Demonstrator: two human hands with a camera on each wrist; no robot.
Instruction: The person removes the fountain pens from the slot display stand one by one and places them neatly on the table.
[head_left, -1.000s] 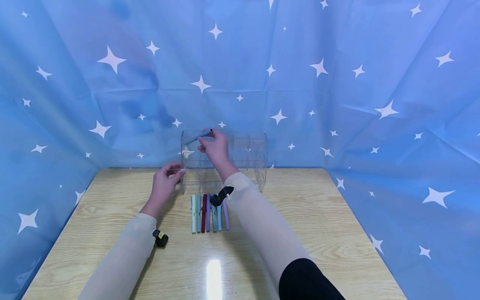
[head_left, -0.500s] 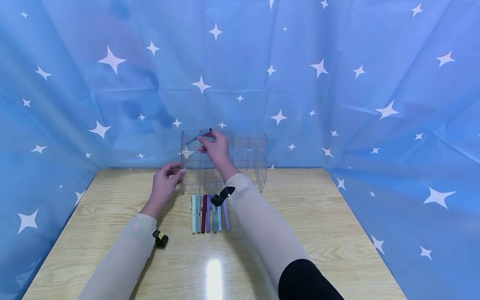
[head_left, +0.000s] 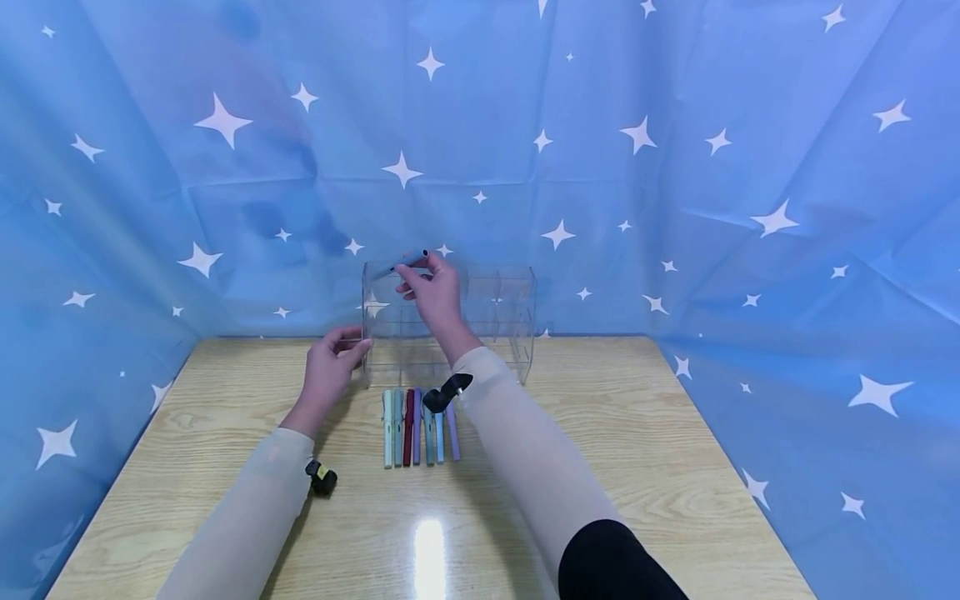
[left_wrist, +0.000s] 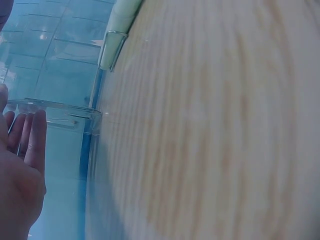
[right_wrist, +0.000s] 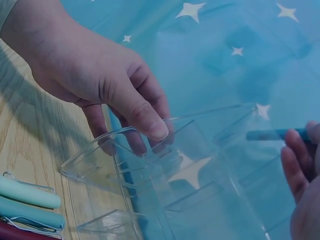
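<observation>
A clear acrylic organizer [head_left: 531, 308] with several compartments stands at the back of the table. My left hand [head_left: 330, 367] grips its left side wall; in the right wrist view the thumb [right_wrist: 150, 122] lies on one side of the wall and fingers on the other. My right hand [head_left: 437, 298] pinches a blue pen [right_wrist: 270, 135], held aslant at the organizer's upper left, one end pointing down-left. How far the pen reaches inside the organizer I cannot tell. In front lies a row of capped pens, among them a pale green pen [head_left: 387, 429] and a dark red pen [head_left: 408, 429].
The wooden table [head_left: 600, 467] ends at the back against a blue curtain [head_left: 480, 125] with white stars. My right forearm [head_left: 525, 450] passes over the right end of the pen row. A bright reflection lies on the table near the front.
The blue pen and my right fingertips have risen slightly, and the right hand has shifted a little to the right. My left hand has stayed on the organizer.
</observation>
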